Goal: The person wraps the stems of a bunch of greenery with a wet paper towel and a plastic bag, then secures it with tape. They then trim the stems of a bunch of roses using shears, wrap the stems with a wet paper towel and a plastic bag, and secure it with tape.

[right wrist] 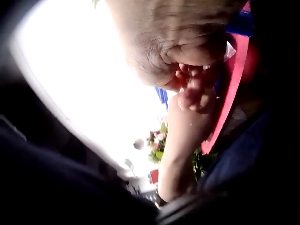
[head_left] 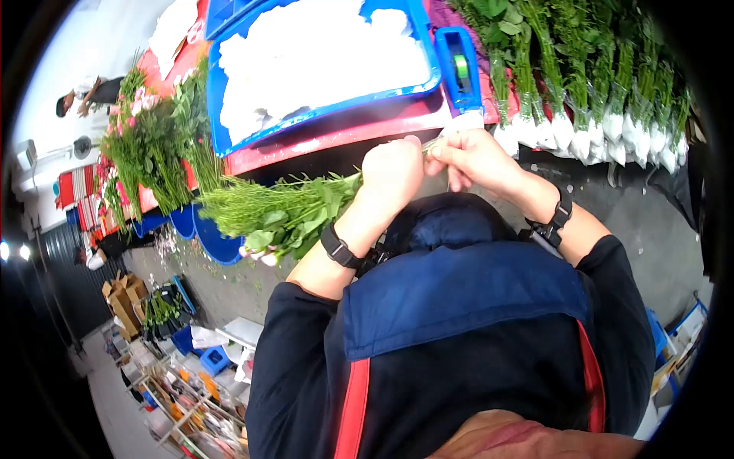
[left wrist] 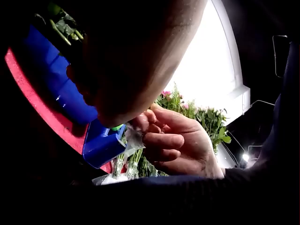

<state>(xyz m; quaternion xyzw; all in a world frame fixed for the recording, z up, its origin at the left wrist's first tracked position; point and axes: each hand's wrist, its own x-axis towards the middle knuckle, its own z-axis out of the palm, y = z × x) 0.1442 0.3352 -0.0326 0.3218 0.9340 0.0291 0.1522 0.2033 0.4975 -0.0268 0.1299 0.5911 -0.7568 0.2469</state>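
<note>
A bunch of flowers (head_left: 287, 210) with feathery greenery and pale pink blooms lies sideways, its blooms to the left. My left hand (head_left: 394, 172) grips it round the stems. Close beside, my right hand (head_left: 478, 157) pinches at the stem ends with thumb and forefinger. In the left wrist view, clear crinkled plastic (left wrist: 134, 138) shows by the fingertips of the right hand (left wrist: 176, 140). White wrapping (head_left: 468, 121) shows just beyond the right hand. The fingertips of both hands meet in the right wrist view, where the stems are mostly hidden.
Ahead, a blue tray (head_left: 325, 115) of white wadding stands on a red table (head_left: 306, 149), with a blue tape dispenser (head_left: 459, 69) beside it. Several bunches with white-wrapped ends (head_left: 612, 138) lie at right. More flowers (head_left: 149, 138) and blue buckets (head_left: 218, 239) stand at left.
</note>
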